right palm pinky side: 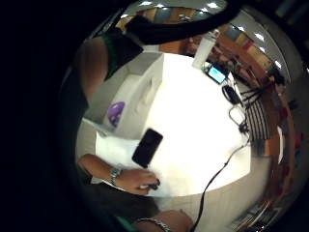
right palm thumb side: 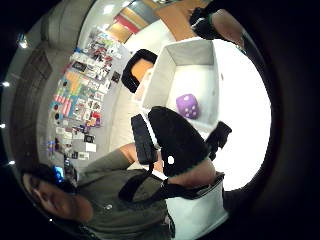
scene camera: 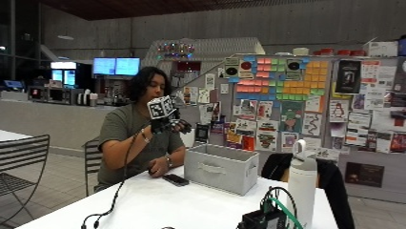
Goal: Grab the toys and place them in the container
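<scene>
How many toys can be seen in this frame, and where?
1. A purple die toy lies inside the grey container on the table. The raised gloved right hand shows no toy; more may be hidden behind the container's walls.

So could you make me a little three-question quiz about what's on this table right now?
1. True or false: the purple plush dice lies inside the grey fabric container.
2. What flat black thing lies on the white table beside the container? A) a phone B) a book C) a plate
3. Fill in: the gloved right hand is raised ____ the table.

Key: 1 true. 2 A, the black phone. 3 above.
</scene>
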The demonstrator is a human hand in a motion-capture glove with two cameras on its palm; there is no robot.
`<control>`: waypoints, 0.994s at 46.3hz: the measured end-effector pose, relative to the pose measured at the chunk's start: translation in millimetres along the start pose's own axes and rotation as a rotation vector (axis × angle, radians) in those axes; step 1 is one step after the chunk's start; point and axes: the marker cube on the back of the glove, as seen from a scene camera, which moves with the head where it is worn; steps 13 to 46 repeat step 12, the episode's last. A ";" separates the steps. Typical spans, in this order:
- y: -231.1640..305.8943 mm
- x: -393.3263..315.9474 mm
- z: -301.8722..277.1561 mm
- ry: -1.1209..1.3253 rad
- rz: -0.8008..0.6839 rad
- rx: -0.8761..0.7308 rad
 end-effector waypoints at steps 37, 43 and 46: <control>84.0 51.7 32.4 -0.089 0.098 -0.072; 84.0 51.7 32.4 -0.089 0.098 -0.072; 84.0 51.7 32.4 -0.089 0.098 -0.072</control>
